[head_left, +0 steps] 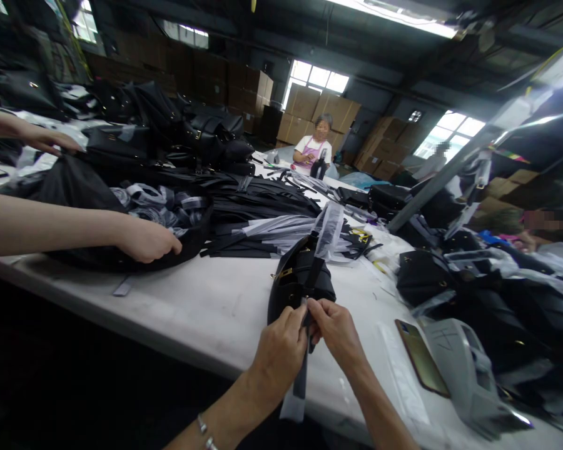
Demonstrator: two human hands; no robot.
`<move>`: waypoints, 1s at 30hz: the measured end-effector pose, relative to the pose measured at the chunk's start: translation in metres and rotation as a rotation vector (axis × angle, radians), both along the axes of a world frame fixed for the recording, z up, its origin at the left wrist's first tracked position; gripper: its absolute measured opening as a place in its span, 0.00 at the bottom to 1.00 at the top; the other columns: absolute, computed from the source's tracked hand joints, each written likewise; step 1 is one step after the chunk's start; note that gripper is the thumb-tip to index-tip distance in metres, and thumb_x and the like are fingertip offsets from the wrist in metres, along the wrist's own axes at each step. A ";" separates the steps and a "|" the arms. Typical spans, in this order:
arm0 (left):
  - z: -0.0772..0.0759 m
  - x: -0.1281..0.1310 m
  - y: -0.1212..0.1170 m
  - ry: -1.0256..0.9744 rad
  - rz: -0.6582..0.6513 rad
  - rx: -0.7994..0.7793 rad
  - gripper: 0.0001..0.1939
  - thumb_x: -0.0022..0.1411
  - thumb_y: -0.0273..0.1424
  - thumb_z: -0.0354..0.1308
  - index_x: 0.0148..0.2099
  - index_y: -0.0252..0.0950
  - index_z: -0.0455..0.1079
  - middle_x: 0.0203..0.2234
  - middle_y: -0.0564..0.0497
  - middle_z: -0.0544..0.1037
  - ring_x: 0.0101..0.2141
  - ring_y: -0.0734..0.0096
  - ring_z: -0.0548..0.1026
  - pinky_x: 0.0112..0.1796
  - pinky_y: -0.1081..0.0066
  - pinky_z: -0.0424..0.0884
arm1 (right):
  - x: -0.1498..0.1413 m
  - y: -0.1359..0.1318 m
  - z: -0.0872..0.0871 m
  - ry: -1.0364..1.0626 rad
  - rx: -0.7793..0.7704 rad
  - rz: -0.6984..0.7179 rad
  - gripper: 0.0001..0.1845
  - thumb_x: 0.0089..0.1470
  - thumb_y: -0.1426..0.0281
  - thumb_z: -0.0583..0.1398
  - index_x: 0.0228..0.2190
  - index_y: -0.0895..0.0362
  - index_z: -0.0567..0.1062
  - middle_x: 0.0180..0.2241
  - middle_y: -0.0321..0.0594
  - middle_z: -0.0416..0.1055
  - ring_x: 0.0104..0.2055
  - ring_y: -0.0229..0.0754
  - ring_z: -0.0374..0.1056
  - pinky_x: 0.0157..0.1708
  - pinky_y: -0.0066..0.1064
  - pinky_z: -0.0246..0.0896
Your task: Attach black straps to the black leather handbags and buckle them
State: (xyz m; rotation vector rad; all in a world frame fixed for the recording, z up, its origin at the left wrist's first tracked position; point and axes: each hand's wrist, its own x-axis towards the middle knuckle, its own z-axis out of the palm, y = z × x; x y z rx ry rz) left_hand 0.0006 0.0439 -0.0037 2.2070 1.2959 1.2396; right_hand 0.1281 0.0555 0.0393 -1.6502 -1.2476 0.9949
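Note:
A black handbag (281, 290) with gold-coloured fittings stands at the table's front edge. Its strap (328, 231), partly covered in clear film, arches over the top, and a filmed end hangs below the table edge. My left hand (281, 344) pinches the strap at the near end of the bag. Close against it, my right hand (335, 328) grips the same strap with thumb and fingers. The fingers hide the exact spot where strap and bag meet.
At left, another person's hand (152, 237) holds a black cloth sack (79, 194) of film-wrapped pieces. Black strips (263, 200) lie behind the bag. To the right are a phone (422, 356), a grey plastic device (464, 369) and piled black bags (511, 306).

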 end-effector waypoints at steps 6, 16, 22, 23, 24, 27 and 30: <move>0.013 -0.004 -0.005 -0.008 -0.125 -0.114 0.20 0.62 0.22 0.49 0.57 0.32 0.65 0.35 0.44 0.75 0.34 0.62 0.76 0.35 0.67 0.74 | 0.005 0.004 0.006 0.004 -0.062 0.052 0.25 0.50 0.49 0.60 0.18 0.58 0.69 0.12 0.33 0.68 0.13 0.36 0.63 0.13 0.25 0.61; 0.001 -0.006 -0.001 -1.081 -0.429 -1.033 0.22 0.60 0.50 0.55 0.37 0.33 0.66 0.26 0.50 0.75 0.27 0.69 0.75 0.33 0.69 0.72 | 0.000 0.001 0.006 -0.325 0.045 0.070 0.24 0.58 0.53 0.52 0.18 0.54 0.62 0.14 0.31 0.63 0.16 0.35 0.60 0.16 0.25 0.52; 0.010 0.017 -0.001 -1.261 -0.344 -1.176 0.26 0.49 0.52 0.64 0.31 0.37 0.60 0.15 0.62 0.64 0.11 0.85 0.58 0.13 0.82 0.56 | 0.002 0.000 0.015 -1.018 0.170 0.156 0.20 0.63 0.63 0.49 0.21 0.54 0.67 0.18 0.35 0.68 0.20 0.39 0.64 0.23 0.30 0.45; 0.010 0.018 -0.001 -1.242 -0.309 -1.165 0.25 0.49 0.52 0.64 0.31 0.37 0.60 0.14 0.63 0.63 0.10 0.87 0.53 0.11 0.82 0.49 | 0.004 0.000 0.017 -1.038 0.200 0.154 0.20 0.63 0.62 0.50 0.22 0.54 0.68 0.19 0.35 0.69 0.21 0.39 0.65 0.23 0.30 0.45; 0.009 0.019 -0.002 -1.219 -0.281 -1.154 0.25 0.50 0.52 0.63 0.32 0.37 0.60 0.14 0.64 0.61 0.09 0.88 0.49 0.10 0.82 0.45 | 0.007 0.000 0.019 -1.030 0.240 0.133 0.20 0.64 0.61 0.50 0.22 0.54 0.68 0.19 0.35 0.69 0.21 0.39 0.65 0.23 0.30 0.46; 0.002 0.020 -0.003 -1.146 -0.229 -1.122 0.23 0.52 0.52 0.60 0.34 0.37 0.63 0.13 0.64 0.60 0.09 0.87 0.47 0.10 0.81 0.42 | 0.019 0.003 0.027 -0.928 0.406 0.012 0.20 0.63 0.58 0.51 0.24 0.54 0.70 0.22 0.35 0.70 0.24 0.39 0.65 0.27 0.30 0.53; -0.004 0.019 -0.001 -1.080 -0.192 -1.080 0.21 0.53 0.50 0.59 0.33 0.36 0.64 0.12 0.64 0.59 0.10 0.86 0.47 0.11 0.80 0.42 | 0.028 0.011 0.034 -0.841 0.521 0.090 0.12 0.59 0.59 0.58 0.32 0.55 0.73 0.32 0.39 0.73 0.36 0.44 0.68 0.38 0.33 0.59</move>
